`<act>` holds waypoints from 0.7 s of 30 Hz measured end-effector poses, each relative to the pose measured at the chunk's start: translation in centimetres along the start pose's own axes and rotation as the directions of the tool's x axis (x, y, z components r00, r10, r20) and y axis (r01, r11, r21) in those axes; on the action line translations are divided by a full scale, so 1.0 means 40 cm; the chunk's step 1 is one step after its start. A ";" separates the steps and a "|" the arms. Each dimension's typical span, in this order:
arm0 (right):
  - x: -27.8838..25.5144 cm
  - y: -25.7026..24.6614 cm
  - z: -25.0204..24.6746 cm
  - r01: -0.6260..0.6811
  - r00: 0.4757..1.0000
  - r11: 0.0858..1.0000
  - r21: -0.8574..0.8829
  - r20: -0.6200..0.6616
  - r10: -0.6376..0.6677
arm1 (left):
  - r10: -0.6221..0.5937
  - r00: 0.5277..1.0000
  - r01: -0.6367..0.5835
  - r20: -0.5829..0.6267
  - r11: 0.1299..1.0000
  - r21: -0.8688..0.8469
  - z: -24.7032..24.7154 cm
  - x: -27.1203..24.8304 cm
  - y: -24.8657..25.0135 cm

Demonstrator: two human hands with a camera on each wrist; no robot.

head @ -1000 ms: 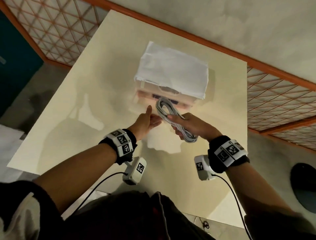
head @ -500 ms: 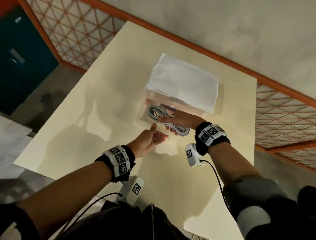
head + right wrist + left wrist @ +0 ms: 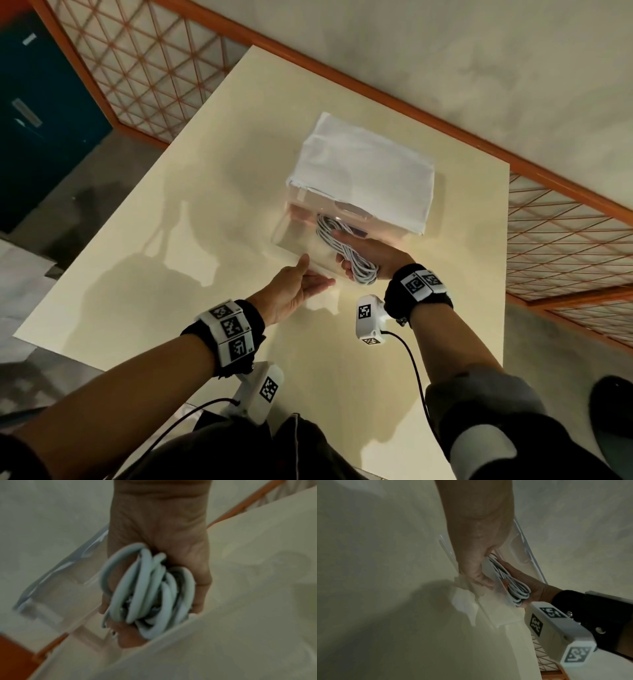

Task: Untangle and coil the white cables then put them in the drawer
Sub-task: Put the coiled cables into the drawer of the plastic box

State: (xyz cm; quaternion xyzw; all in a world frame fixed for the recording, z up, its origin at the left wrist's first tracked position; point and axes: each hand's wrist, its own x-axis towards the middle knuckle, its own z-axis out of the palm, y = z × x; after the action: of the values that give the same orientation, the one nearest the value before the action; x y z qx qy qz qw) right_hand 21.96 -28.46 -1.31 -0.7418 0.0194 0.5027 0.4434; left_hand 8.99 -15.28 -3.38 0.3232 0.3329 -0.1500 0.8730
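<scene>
We hold the coiled white cable [image 3: 346, 253] gripped in our right hand [image 3: 373, 255], its far loops already inside the pulled-out clear drawer [image 3: 291, 236] of a cloth-covered box [image 3: 363, 171] on the cream table [image 3: 171, 257]. Our left hand [image 3: 294, 291] rests with relaxed, straight fingers against the drawer's front edge.

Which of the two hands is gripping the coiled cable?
The right hand grips the coiled white cable over the clear drawer; the left hand holds none.
</scene>
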 end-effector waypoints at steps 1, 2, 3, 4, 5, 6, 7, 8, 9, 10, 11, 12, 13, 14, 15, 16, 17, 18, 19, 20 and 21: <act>-0.003 -0.001 0.002 -0.008 1.000 0.999 0.031 0.008 0.008 | 0.003 1.000 -0.003 -0.002 1.000 0.000 0.001 0.000 -0.001; -0.005 0.001 0.004 -0.003 1.000 0.999 0.041 -0.007 0.003 | 0.008 1.000 -0.008 -0.003 1.000 -0.003 0.002 0.000 -0.002; -0.004 0.005 0.005 0.021 0.999 0.998 0.058 -0.050 -0.019 | 0.012 1.000 -0.012 0.000 1.000 -0.008 0.002 0.000 -0.002; 0.000 0.010 0.007 0.051 0.992 0.997 0.058 -0.118 -0.044 | 0.014 1.000 -0.014 0.006 1.000 -0.015 0.002 0.001 -0.003; 0.011 0.018 0.007 0.089 0.977 0.995 0.047 -0.198 -0.078 | 0.012 1.000 -0.012 0.012 1.000 -0.023 0.001 0.002 -0.004; 0.020 0.024 0.007 0.133 0.953 0.991 0.012 -0.275 -0.125 | 0.011 1.000 -0.011 0.017 1.000 -0.028 0.002 0.003 -0.005; 0.033 0.033 0.007 0.177 0.927 0.983 -0.039 -0.329 -0.180 | 0.011 1.000 -0.010 0.018 1.000 -0.030 0.002 0.003 -0.007; 0.037 0.038 0.011 0.196 0.905 0.975 -0.101 -0.364 -0.219 | 0.011 1.000 -0.011 0.018 1.000 -0.025 0.004 0.003 -0.008; 0.041 0.044 0.011 0.201 0.887 0.968 -0.153 -0.390 -0.246 | 0.013 1.000 -0.012 0.015 1.000 -0.019 0.007 0.003 -0.009; 0.036 0.044 0.016 0.191 0.871 0.960 -0.203 -0.417 -0.262 | 0.017 1.000 -0.017 0.011 1.000 -0.011 0.009 0.003 -0.009; 0.032 0.045 0.021 0.193 0.847 0.951 -0.241 -0.448 -0.285 | 0.023 1.000 -0.023 0.005 1.000 -0.009 0.013 0.004 -0.009; 0.025 0.044 0.027 0.196 0.824 0.946 -0.258 -0.479 -0.301 | 0.031 1.000 -0.031 -0.001 0.999 -0.007 0.015 0.004 -0.008; 0.026 0.047 0.031 0.223 0.799 0.942 -0.250 -0.506 -0.324 | 0.038 0.999 -0.038 -0.006 0.999 -0.004 0.017 0.005 -0.007; 0.022 0.049 0.040 0.252 0.780 0.939 -0.233 -0.525 -0.340 | 0.041 0.999 -0.041 -0.011 0.999 0.002 0.020 0.006 -0.005; 0.026 0.056 0.046 0.282 0.761 0.928 -0.242 -0.534 -0.370 | 0.043 0.999 -0.043 -0.016 0.999 0.006 0.023 0.007 -0.004; 0.033 0.062 0.051 0.282 0.744 0.916 -0.285 -0.539 -0.396 | 0.045 0.999 -0.044 -0.022 0.999 0.006 0.027 0.009 -0.005; 0.041 0.068 0.055 0.241 0.739 0.910 -0.337 -0.544 -0.397 | 0.045 0.999 -0.045 -0.029 0.999 0.004 0.029 0.010 -0.006; 0.047 0.069 0.058 0.182 0.740 0.903 -0.388 -0.551 -0.386 | 0.046 0.998 -0.046 -0.036 0.999 0.002 0.031 0.011 -0.008; 0.053 0.069 0.056 0.119 0.741 0.893 -0.434 -0.560 -0.371 | 0.045 0.998 -0.045 -0.040 0.999 0.002 0.032 0.012 -0.009; 0.051 0.062 0.055 0.060 0.745 0.878 -0.475 -0.564 -0.356 | 0.046 0.998 -0.046 -0.041 0.999 0.002 0.033 0.013 -0.009; 0.053 0.058 0.051 0.017 0.749 0.859 -0.512 -0.563 -0.350 | 0.048 0.998 -0.048 -0.041 0.999 0.001 0.034 0.014 -0.009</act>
State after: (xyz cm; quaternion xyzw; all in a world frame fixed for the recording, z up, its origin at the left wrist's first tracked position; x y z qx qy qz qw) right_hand 20.41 -27.60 -4.62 -0.9508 -0.0308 0.1615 0.2627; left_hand 9.89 -16.47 -3.16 0.3339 0.3429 -0.1224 0.8694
